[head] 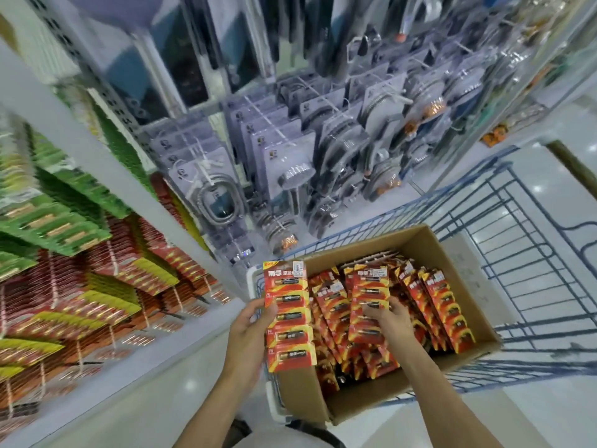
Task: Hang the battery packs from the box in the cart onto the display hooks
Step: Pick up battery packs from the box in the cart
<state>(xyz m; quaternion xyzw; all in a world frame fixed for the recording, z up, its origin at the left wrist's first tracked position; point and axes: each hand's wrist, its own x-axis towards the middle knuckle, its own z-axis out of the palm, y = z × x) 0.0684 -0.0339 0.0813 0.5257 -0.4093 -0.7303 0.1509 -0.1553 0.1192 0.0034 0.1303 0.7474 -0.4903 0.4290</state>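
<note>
A cardboard box (465,279) sits in a blue wire cart (533,253) and holds several red-and-yellow battery packs (442,315). My left hand (250,331) grips one long strip pack (289,315) by its left edge, upright, over the box's near left corner. My right hand (389,318) reaches into the box, and its fingers curl on the lower part of another pack (368,299) that stands among the others. To the left, display hooks (113,295) carry rows of red, yellow and green battery packs.
A white shelf upright (106,163) slants between the battery display and a wall of hanging shower heads and hoses (290,150). Glossy white floor (549,176) lies right of the cart. The cart's white front rim (255,276) is close to the shelf base.
</note>
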